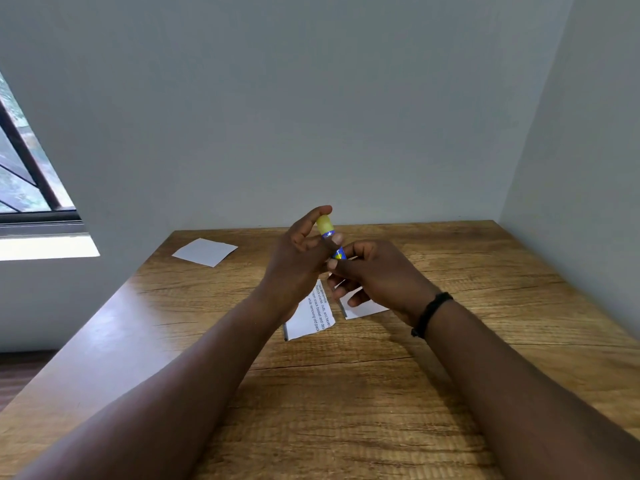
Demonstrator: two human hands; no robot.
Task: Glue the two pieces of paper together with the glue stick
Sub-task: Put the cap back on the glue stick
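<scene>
We are holding one glue stick (331,242) up above the surface (381,393), tilted, its yellow cap pointing up and away from us. The cap is a pale, slightly see-through yellow; below it the barrel is showing a blue label with a yellow patch, and the lower end is hidden inside our fingers. Our left hand (298,258) is pinching the stick around the cap end, the forefinger reaching over the top of the cap and the thumb lying against the blue band just under it. Our right hand (374,275) is gripping the lower barrel, fingers curled round it, a black band (431,313) sitting on that wrist.

We are counting three papers on the wood-grain surface. Two are lying directly beneath our hands: the printed paper (311,315), white with lines of small black text and a torn right edge, and just beside it, to the right, the blank paper (363,308), partly covered by our right hand. The two are lying near each other with a narrow gap showing between them. The third paper (204,251), plain white, is lying well apart at the far left of the surface, near the wall. A window (24,174) is showing at the left edge.
</scene>
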